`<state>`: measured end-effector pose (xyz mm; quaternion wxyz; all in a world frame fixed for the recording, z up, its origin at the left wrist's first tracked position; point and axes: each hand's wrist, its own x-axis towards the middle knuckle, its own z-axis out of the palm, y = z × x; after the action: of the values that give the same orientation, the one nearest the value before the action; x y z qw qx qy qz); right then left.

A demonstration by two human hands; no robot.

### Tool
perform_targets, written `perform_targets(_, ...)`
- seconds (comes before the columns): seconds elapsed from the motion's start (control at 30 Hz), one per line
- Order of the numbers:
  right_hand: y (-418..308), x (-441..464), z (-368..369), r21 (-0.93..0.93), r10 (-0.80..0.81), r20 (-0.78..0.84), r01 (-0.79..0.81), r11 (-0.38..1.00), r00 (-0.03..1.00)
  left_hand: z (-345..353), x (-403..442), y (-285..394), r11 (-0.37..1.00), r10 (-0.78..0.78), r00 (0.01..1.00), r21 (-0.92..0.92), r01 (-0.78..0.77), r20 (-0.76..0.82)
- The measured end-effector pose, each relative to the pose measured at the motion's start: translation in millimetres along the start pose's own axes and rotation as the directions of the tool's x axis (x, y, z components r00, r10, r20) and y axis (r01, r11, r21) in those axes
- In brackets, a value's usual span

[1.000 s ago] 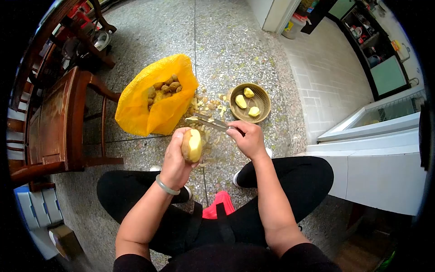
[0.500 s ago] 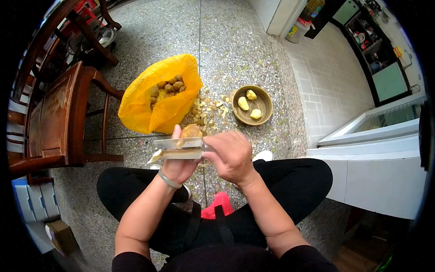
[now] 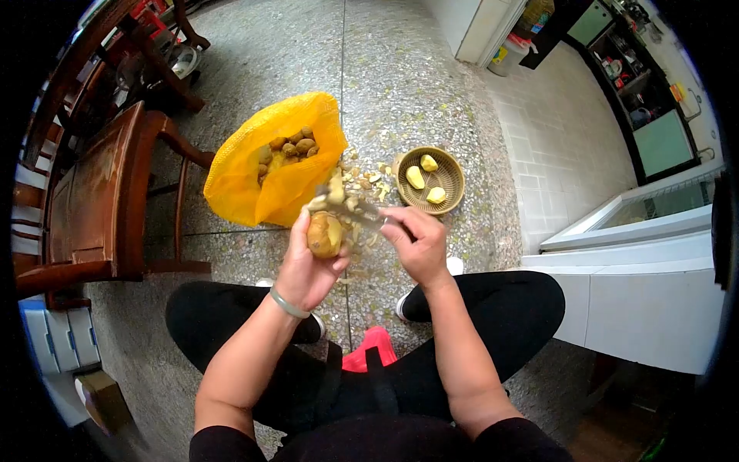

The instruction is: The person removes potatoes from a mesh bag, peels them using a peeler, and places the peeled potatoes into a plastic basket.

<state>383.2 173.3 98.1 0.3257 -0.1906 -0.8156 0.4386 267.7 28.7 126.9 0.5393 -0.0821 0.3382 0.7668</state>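
My left hand (image 3: 306,262) holds a partly peeled potato (image 3: 325,236), brown skin with a pale yellow patch facing up. My right hand (image 3: 419,245) grips a metal peeling blade (image 3: 362,213), blurred by motion, just beyond and to the right of the potato. Past my hands stands an open yellow mesh bag (image 3: 254,173) with several brown potatoes (image 3: 292,146) inside. Right of it, a round woven-look basket (image 3: 460,185) holds three peeled pieces (image 3: 416,177). Peel scraps (image 3: 369,181) lie on the floor between bag and basket.
A wooden chair (image 3: 96,192) stands at the left, with grey-blue drawers (image 3: 65,339) below it. At the right are a white cabinet (image 3: 647,308) and a doorway to a tiled floor (image 3: 546,138). A red item (image 3: 371,350) lies between my legs.
The blade crossed over the potato half a second ago and is now away to the upper right with my right hand. The potato has been turned in my left hand.
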Motion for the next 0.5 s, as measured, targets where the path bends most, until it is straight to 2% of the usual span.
perform_targets(0.07, -16.8, -1.6, 8.8, -0.007, -0.065, 0.024, 0.065, 0.998, 0.998, -4.4, 2.1, 1.3, 1.000, 0.022, 0.999, 0.014, -0.021, -0.026)
perform_targets(0.13, -31.1, -2.0, 17.3, -0.035, -0.260, 0.036, 0.262, 0.965, 0.965, -19.5, 5.5, -2.8, 0.998, 0.033, 0.996, -0.060, -0.028, 0.088)
perform_targets(0.17, -37.6, -1.9, 19.0, -0.050, -0.263, 0.058, 0.266, 0.963, 0.963, -14.9, 4.4, -3.6, 0.996, 0.036, 0.999, -0.078, -0.035, 0.007)
perform_targets(0.2, -35.8, -2.2, 19.9, -0.050, -0.260, 0.058, 0.263, 0.964, 0.964, -18.4, 6.0, -4.4, 0.996, 0.033, 0.999, -0.077, -0.032, 0.005)
perform_targets(0.27, -28.1, -0.6, 22.8, -0.100, -0.301, 0.055, 0.305, 0.947, 0.952, -26.5, 9.5, -4.5, 0.992, -0.014, 0.994, -0.124, 0.027, 0.105)
perform_targets(0.33, -10.4, 2.2, 18.9, -0.105, -0.309, 0.028, 0.310, 0.945, 0.951, -23.0, 5.9, -1.8, 0.995, -0.040, 0.994, -0.086, 0.049, 0.097)
perform_targets(0.4, 12.2, 3.5, 10.6, -0.228, -0.097, -0.034, 0.087, 0.970, 0.995, -11.7, 1.1, 4.3, 0.995, -0.097, 0.992, -0.003, 0.097, 0.084)
perform_targets(0.43, 15.7, 4.4, 6.0, -0.230, -0.095, -0.042, 0.082, 0.970, 0.995, -7.0, -2.5, 4.2, 0.996, -0.087, 0.988, -0.025, 0.091, 0.131)
perform_targets(0.5, 14.4, 6.4, -1.2, -0.090, 0.064, -0.060, -0.069, 0.993, 0.996, -4.9, 0.0, 3.2, 0.999, -0.053, 0.994, 0.011, 0.052, 0.094)
